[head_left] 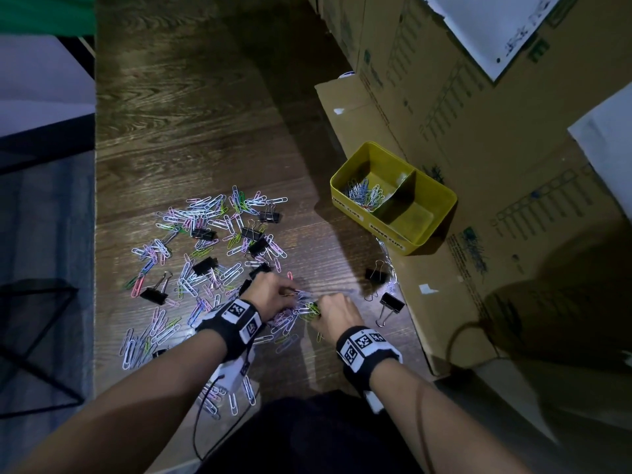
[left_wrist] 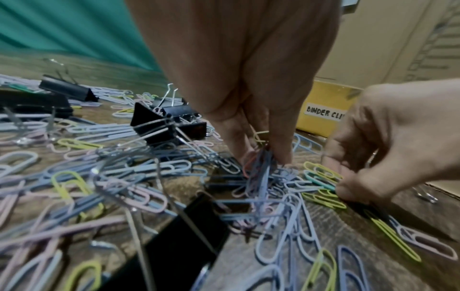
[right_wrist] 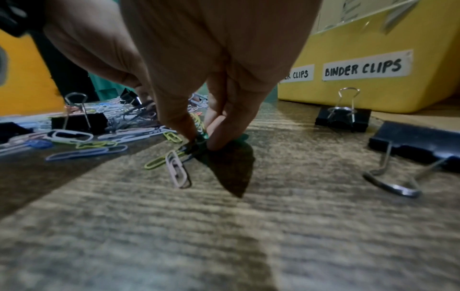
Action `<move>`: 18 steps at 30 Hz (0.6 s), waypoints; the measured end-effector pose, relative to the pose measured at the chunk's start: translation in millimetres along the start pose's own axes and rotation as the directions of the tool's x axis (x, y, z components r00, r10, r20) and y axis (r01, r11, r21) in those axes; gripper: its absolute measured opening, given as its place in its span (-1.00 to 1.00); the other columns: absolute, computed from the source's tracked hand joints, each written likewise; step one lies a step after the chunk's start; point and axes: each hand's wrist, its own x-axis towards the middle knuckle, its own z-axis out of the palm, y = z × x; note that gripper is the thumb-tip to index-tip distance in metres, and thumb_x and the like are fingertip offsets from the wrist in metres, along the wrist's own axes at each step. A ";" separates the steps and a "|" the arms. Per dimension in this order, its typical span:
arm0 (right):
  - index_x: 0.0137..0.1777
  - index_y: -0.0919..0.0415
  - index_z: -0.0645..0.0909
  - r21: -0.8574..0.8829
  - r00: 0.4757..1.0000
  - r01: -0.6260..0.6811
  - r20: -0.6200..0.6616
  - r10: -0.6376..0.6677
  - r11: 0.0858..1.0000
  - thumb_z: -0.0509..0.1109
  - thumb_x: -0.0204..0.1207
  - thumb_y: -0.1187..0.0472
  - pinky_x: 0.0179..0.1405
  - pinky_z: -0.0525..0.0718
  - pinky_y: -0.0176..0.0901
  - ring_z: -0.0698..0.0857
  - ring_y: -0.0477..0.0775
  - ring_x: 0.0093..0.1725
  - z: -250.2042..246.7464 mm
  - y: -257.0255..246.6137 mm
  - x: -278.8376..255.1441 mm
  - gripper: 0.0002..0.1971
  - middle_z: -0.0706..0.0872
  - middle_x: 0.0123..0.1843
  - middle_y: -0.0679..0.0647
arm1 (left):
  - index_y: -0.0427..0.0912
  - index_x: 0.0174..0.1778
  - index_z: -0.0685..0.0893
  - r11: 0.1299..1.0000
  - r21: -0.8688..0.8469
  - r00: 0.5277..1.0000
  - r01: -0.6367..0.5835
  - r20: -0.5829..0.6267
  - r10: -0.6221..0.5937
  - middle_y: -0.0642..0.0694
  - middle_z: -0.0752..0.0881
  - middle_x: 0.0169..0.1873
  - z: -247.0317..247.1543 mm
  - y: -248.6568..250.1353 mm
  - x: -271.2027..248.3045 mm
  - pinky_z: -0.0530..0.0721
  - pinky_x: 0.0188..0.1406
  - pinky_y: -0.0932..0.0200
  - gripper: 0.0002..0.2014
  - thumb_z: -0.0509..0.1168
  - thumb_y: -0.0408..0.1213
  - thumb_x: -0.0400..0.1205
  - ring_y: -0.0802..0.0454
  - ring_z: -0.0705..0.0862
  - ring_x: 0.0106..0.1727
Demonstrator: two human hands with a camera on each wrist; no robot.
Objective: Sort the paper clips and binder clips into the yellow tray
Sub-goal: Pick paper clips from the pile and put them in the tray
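Note:
Coloured paper clips (head_left: 205,241) and black binder clips (head_left: 204,265) lie scattered on the wooden floor. My left hand (head_left: 273,294) pinches a bunch of paper clips (left_wrist: 261,163) at the pile's near right edge. Just beside it, my right hand (head_left: 333,314) pinches a few green and yellow paper clips (right_wrist: 198,135) against the floor. The yellow tray (head_left: 441,200) stands at the right, with labels reading PAPER CLIPS and BINDER CLIPS (right_wrist: 363,68). Its left compartment holds paper clips (head_left: 364,195); the right one looks bare.
Two binder clips (head_left: 391,302) lie between my right hand and the tray. Cardboard boxes (head_left: 478,114) rise behind and right of the tray. A dark metal frame (head_left: 41,336) stands at the left. A cable (head_left: 205,422) trails from my left wristband.

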 end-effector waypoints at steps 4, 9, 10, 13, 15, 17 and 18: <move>-0.43 0.15 0.44 0.082 0.999 -0.033 0.031 0.031 0.996 0.47 0.46 0.29 -0.27 0.69 -0.15 0.66 0.15 -0.31 -2.1 3.5 4.7 -0.69 0.58 -0.37 0.07 | -0.08 0.02 0.78 0.992 -0.102 0.998 0.069 0.003 -0.069 0.02 0.79 -0.13 -4.1 -4.7 2.3 0.71 -0.08 0.27 -0.72 0.53 -0.31 0.39 0.13 0.74 -0.20; -0.50 0.12 0.48 0.137 0.998 0.020 0.059 -0.029 0.990 0.50 0.43 0.24 -0.10 0.75 -0.02 0.69 0.13 -0.31 -8.6 12.3 9.1 -0.67 0.63 -0.26 0.11 | 0.07 -0.20 0.79 0.885 -0.421 0.980 0.197 0.059 -0.190 0.00 0.81 -0.15 -9.5 -7.7 3.9 0.71 -0.04 0.10 -0.76 0.55 -0.33 0.30 0.02 0.78 -0.12; -0.52 0.13 0.50 0.157 0.998 0.031 0.057 -0.041 0.987 0.50 0.43 0.24 -0.11 0.75 -0.01 0.70 0.15 -0.30 -9.8 15.2 9.8 -0.67 0.64 -0.27 0.13 | 0.04 -0.22 0.79 0.851 -0.484 0.978 0.203 0.055 -0.202 -0.06 0.82 -0.16 -11.2 -6.5 3.4 0.71 -0.07 0.10 -0.78 0.54 -0.36 0.31 -0.01 0.78 -0.13; -0.31 0.28 0.67 0.322 0.998 0.000 0.061 -0.021 0.947 0.52 0.43 0.21 0.00 0.73 -0.01 0.73 0.13 -0.20 -14.4 23.1 9.0 -0.83 0.75 -0.24 0.17 | -0.14 -0.17 0.79 0.739 -0.637 0.971 0.217 0.068 -0.228 -0.17 0.83 -0.19 -19.8 -1.7 3.6 0.74 -0.14 0.14 -0.81 0.48 -0.47 0.37 -0.11 0.79 -0.12; -0.25 0.29 0.65 0.454 0.999 -0.014 0.043 -0.006 0.891 0.52 0.44 0.20 0.05 0.72 -0.04 0.67 0.04 -0.24 -19.9 28.6 7.7 -0.83 0.73 -0.25 0.11 | -0.17 -0.16 0.79 0.654 -0.719 0.965 0.235 0.094 -0.244 -0.22 0.82 -0.15 -26.7 2.2 5.6 0.74 -0.07 0.03 -0.79 0.49 -0.47 0.33 -0.15 0.79 -0.09; -0.24 0.21 0.64 0.573 0.999 -0.009 0.038 -0.016 0.819 0.52 0.44 0.20 0.06 0.72 0.01 0.64 0.00 -0.22 -27.5 32.4 5.6 -0.87 0.70 -0.22 0.08 | -0.22 -0.09 0.78 0.586 -0.774 0.964 0.240 0.117 -0.240 -0.25 0.81 -0.10 -34.5 7.7 8.9 0.73 0.00 -0.03 -0.73 0.50 -0.43 0.28 -0.18 0.79 -0.06; -0.25 0.16 0.63 0.626 0.999 0.001 0.027 -0.023 0.779 0.53 0.43 0.21 0.07 0.73 0.06 0.66 0.02 -0.20 -32.3 33.8 4.3 -0.88 0.71 -0.19 0.10 | -0.26 -0.05 0.76 0.557 -0.797 0.966 0.231 0.117 -0.232 -0.26 0.80 -0.07 -39.7 12.6 11.1 0.75 -0.02 -0.01 -0.70 0.49 -0.43 0.29 -0.17 0.79 -0.06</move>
